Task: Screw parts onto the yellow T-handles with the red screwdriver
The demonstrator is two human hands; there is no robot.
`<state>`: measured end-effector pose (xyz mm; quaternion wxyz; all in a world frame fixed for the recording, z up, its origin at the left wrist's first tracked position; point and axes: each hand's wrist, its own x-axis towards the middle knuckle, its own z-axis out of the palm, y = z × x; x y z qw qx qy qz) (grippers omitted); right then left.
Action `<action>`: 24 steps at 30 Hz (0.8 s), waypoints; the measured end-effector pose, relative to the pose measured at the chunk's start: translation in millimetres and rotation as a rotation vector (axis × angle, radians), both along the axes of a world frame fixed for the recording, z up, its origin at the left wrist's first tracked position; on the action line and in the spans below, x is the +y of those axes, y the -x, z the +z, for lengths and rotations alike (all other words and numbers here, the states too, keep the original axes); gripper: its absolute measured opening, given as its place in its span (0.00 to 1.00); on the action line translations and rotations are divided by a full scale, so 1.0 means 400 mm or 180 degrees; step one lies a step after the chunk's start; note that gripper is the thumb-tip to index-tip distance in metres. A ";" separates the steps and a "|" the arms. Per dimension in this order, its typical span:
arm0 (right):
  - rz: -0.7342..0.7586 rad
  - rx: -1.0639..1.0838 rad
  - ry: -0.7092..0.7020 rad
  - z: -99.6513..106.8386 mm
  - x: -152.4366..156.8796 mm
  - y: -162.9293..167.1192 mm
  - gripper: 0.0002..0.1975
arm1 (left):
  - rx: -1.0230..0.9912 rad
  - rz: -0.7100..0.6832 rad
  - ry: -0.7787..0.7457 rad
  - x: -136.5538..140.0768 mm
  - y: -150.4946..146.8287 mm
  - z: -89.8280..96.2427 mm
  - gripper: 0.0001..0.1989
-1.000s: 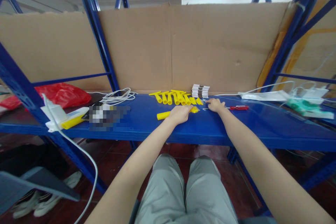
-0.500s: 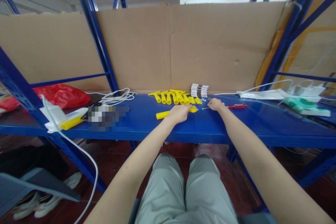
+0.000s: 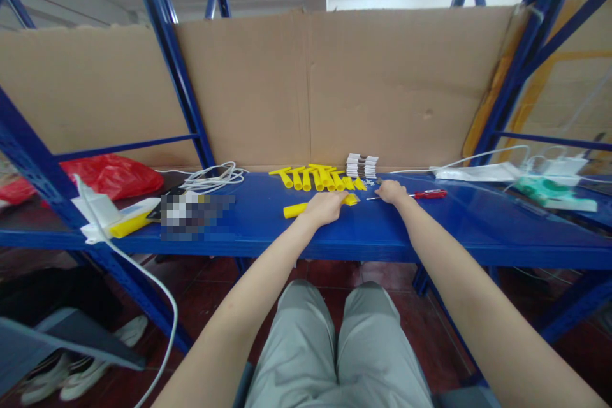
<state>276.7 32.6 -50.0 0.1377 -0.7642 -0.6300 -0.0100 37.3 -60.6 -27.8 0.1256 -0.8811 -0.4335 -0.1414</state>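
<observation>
My left hand (image 3: 326, 206) is wrapped round a yellow plastic scraper handle (image 3: 295, 210) lying sideways over the blue table; its round end shows on the left and its flat end on the right. My right hand (image 3: 392, 191) is closed, fingertips together at the table beside tiny metal pieces (image 3: 369, 183); whatever it pinches is too small to make out. Under or beside this hand lies a screwdriver with a red handle (image 3: 431, 194), its shaft pointing left. Behind my left hand, several yellow T-shaped handles (image 3: 306, 180) stand in a row, with small yellow flat pieces (image 3: 354, 183) to their right.
A stack of small white packets (image 3: 362, 166) stands against the cardboard panel (image 3: 248, 89). On the left are a coiled white cable (image 3: 224, 173), a red plastic bag (image 3: 115, 173) and a power strip (image 3: 100, 209). A green-and-white package (image 3: 549, 191) lies right. Blue posts (image 3: 176, 64) flank the table.
The view shifts very slightly. My right hand moves a touch to the left by the tiny pieces; my left hand keeps its hold on the scraper handle.
</observation>
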 end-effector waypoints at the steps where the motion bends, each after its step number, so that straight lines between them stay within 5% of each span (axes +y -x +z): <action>1: 0.0002 -0.0011 0.0005 0.002 -0.004 0.003 0.22 | 0.0006 -0.0002 -0.0012 0.000 0.000 0.000 0.20; 8: 0.0021 0.0046 -0.0053 0.020 -0.044 0.023 0.20 | -0.0259 0.0029 -0.0038 0.005 0.006 0.002 0.22; 15: 0.0138 0.0266 -0.0161 0.049 -0.078 0.050 0.16 | -0.1638 0.0215 0.0289 0.046 0.006 0.055 0.18; 20: 0.0163 0.0360 -0.0255 0.045 -0.077 0.051 0.15 | -0.3496 0.0146 0.1328 0.065 -0.024 0.127 0.03; 24: 0.0193 0.0436 -0.0366 0.045 -0.078 0.054 0.15 | -0.4324 0.0122 0.2839 0.068 -0.038 0.141 0.08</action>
